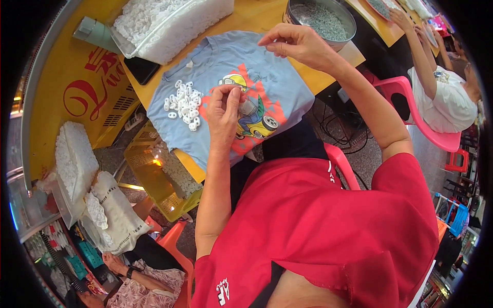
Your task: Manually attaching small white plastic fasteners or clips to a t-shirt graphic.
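A light blue T-shirt (287, 95) with a cartoon print lies spread over the yellow table in front of me. Over its print my left hand (224, 110) is closed, thumb against the curled fingers; what sits in the pinch is hidden. Left of it lies a pile of small white plastic pieces with holes (184, 104). My right hand (300, 46) hovers above the shirt's far right part, thumb and fingertips drawn together, with anything between them too small to name. Just beyond that hand stands a round metal tin (351, 32) of small silvery metal parts.
A clear tub (169, 28) heaped with white pieces stands at the far left, near a dark phone (141, 70) and a grey-green cylinder (96, 35). Below the table is a yellow crate (154, 174). Other people sit lower left and far right, by a pink chair (405, 92).
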`<state>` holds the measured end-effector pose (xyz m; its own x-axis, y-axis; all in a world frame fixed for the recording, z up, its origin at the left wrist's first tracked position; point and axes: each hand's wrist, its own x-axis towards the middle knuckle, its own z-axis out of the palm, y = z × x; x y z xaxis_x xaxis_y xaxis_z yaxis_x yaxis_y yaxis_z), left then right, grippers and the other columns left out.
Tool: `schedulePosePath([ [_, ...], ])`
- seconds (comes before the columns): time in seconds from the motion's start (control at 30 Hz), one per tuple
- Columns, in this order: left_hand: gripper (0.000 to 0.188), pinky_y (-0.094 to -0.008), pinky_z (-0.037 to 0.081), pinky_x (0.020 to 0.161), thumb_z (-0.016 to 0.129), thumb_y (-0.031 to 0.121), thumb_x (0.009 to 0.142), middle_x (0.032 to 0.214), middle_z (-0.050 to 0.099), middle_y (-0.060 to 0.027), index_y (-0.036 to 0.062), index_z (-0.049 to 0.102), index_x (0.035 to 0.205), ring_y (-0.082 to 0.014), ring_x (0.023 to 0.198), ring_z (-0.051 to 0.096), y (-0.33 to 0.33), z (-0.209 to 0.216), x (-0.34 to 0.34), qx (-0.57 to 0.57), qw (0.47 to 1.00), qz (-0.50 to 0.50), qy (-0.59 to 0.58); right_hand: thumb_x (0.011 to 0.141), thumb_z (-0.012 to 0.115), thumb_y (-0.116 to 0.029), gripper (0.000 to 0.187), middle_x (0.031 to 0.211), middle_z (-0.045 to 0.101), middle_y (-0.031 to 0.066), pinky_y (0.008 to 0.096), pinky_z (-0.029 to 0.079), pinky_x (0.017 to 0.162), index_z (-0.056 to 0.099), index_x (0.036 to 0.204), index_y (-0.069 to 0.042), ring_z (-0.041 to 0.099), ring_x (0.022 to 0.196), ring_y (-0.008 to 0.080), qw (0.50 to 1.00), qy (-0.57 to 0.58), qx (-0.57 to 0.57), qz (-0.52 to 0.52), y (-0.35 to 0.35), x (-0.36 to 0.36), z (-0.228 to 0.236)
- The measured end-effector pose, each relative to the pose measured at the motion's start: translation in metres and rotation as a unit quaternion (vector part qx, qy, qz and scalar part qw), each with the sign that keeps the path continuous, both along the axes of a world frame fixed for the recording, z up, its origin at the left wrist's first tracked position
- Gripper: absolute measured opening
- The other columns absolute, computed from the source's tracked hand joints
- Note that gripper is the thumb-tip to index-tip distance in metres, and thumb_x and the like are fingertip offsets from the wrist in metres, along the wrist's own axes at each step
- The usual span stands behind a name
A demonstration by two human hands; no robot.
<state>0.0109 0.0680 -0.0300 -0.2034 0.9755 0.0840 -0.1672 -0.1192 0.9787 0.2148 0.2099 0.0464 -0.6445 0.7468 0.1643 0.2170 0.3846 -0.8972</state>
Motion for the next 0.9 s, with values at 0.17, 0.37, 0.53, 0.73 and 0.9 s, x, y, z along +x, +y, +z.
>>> schedulePosePath([
  [0.17,0.015,-0.0229,0.047,0.075,0.057,0.016,0.098,0.089,0.063,-0.0028,0.0019,0.059,0.101,-0.0088,0.08,0.058,0.001,-0.001,-0.006,-0.007,0.998,0.019,-0.061,0.091,0.062,-0.009,0.02,0.095,0.063,0.0002,0.0222,0.046,0.067,0.068,0.109,-0.005,0.056,0.075,0.0061,0.998,0.0,0.057,0.004,-0.005,-0.003,0.004],
  [0.37,0.021,-0.0284,0.049,0.083,0.05,0.021,0.101,0.101,0.063,-0.0082,0.002,0.054,0.109,-0.0144,0.091,0.06,0.006,-0.002,-0.008,0.033,0.983,0.057,-0.174,0.094,0.058,-0.005,0.018,0.1,0.061,0.0008,0.0216,0.048,0.07,0.065,0.11,-0.002,0.057,0.078,0.0065,0.998,-0.01,0.048,-0.028,-0.005,0.005,0.004],
  [0.53,0.027,-0.0354,0.048,0.092,0.046,0.021,0.102,0.114,0.059,-0.0137,0.0012,0.048,0.12,-0.0227,0.1,0.06,0.005,0.013,-0.01,0.057,0.971,0.075,-0.218,0.094,0.057,-0.006,0.018,0.093,0.061,0.0001,0.0216,0.049,0.07,0.065,0.109,-0.002,0.057,0.077,0.0067,0.999,-0.02,0.015,-0.023,-0.015,0.004,0.002],
  [0.73,0.029,-0.034,0.049,0.09,0.048,0.018,0.101,0.113,0.06,-0.014,-0.0001,0.049,0.123,-0.0212,0.098,0.061,-0.023,0.056,-0.039,0.135,0.977,0.054,-0.154,0.093,0.058,-0.005,0.017,0.089,0.062,0.0019,0.0225,0.049,0.07,0.065,0.107,-0.001,0.059,0.074,0.0083,0.998,-0.056,0.022,0.0,-0.035,0.0,0.003],
  [0.9,0.015,-0.0233,0.048,0.075,0.057,0.011,0.097,0.094,0.065,-0.0062,-0.0004,0.061,0.106,-0.01,0.082,0.06,-0.06,0.045,-0.087,0.012,0.972,0.198,0.124,0.088,0.059,-0.001,0.016,0.087,0.064,0.0087,0.0288,0.049,0.068,0.064,0.103,0.001,0.062,0.077,0.0185,0.98,-0.061,0.163,0.095,-0.049,-0.021,-0.01],
])
